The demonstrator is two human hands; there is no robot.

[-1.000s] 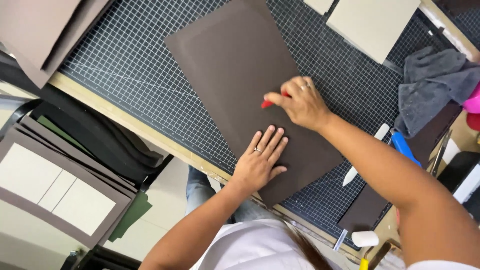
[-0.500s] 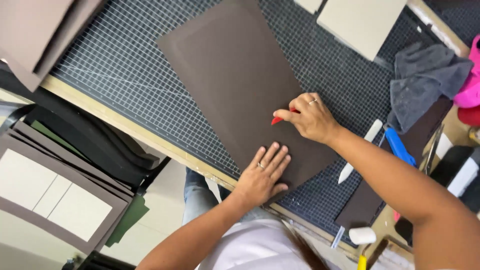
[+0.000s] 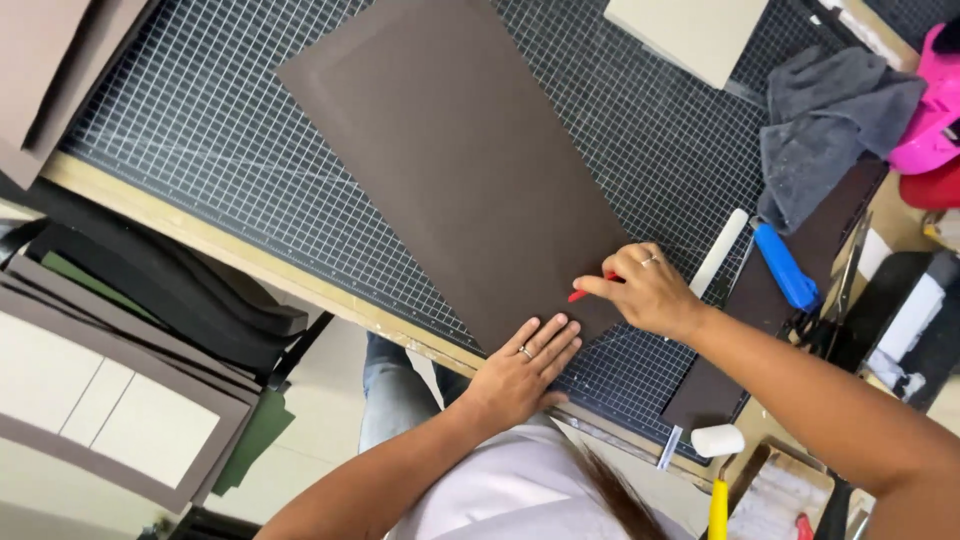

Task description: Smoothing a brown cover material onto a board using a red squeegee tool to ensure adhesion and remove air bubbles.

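Observation:
A large dark brown sheet (image 3: 450, 160) lies flat on a black gridded cutting mat (image 3: 200, 120). My left hand (image 3: 525, 370) presses flat on the sheet's near corner, fingers spread, a ring on one finger. My right hand (image 3: 645, 290) grips a small red tool (image 3: 582, 292) whose tip touches the sheet near its right edge, close to the near corner. The two hands are a short way apart.
To the right lie a white bone folder (image 3: 722, 252), a blue-handled tool (image 3: 785, 265), a grey cloth (image 3: 830, 120), a pink object (image 3: 930, 100) and a dark brown strip (image 3: 770, 320). A cream board (image 3: 690, 30) sits at the back. Stacked boards (image 3: 110, 400) stand at the left.
My right hand has drawn the red tool along the sheet's right edge toward me. My left hand has stayed pressed on the near corner. The view has shifted.

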